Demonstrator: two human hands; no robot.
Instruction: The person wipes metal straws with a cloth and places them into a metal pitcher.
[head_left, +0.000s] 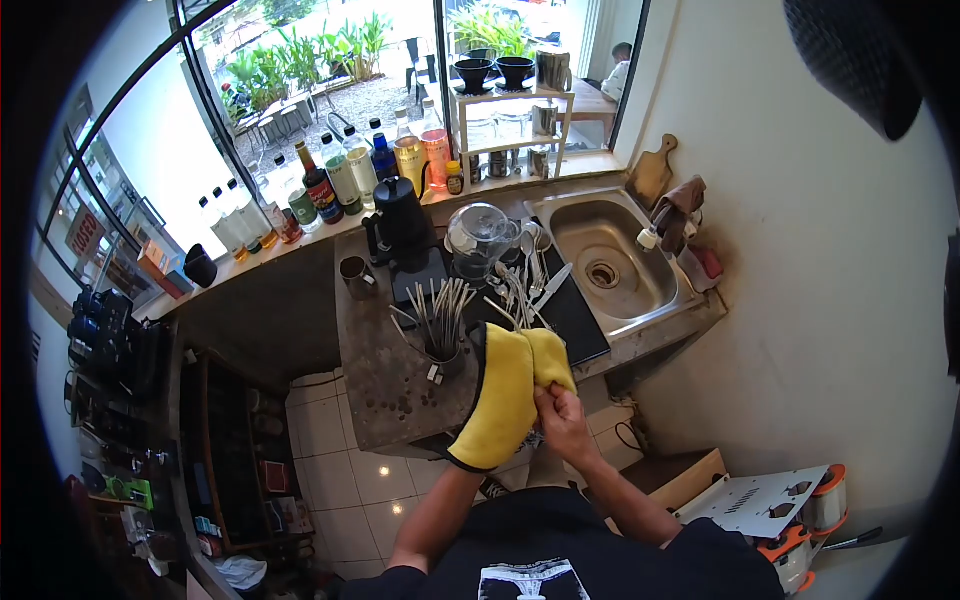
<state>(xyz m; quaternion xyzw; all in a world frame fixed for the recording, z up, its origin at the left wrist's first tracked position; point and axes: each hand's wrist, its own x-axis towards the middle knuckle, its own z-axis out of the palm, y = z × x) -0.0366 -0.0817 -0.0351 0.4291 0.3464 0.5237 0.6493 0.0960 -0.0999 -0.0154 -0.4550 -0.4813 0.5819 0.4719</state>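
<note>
A yellow cloth with a dark edge (pixel 497 405) is draped over my left hand, hiding its fingers; only my left forearm (pixel 440 510) shows below it. My right hand (pixel 564 418) is closed on the right part of the cloth, its fingers pinched together. A thin metal piece, perhaps a straw or a handle, sticks out above the cloth's top edge; its lower end is hidden. Left of the cloth, a metal cup (pixel 443 365) holds several metal straws (pixel 437 313). Several spoons and knives (pixel 522 275) lie on a black mat (pixel 585 337) just beyond my hands.
A steel sink (pixel 640 318) is at the right of the counter (pixel 385 425). Behind the cutlery stand a glass vessel (pixel 478 235) and a black gooseneck kettle (pixel 402 210). A small metal cup (pixel 357 278) is at the left. Bottles (pixel 317 187) line the window sill.
</note>
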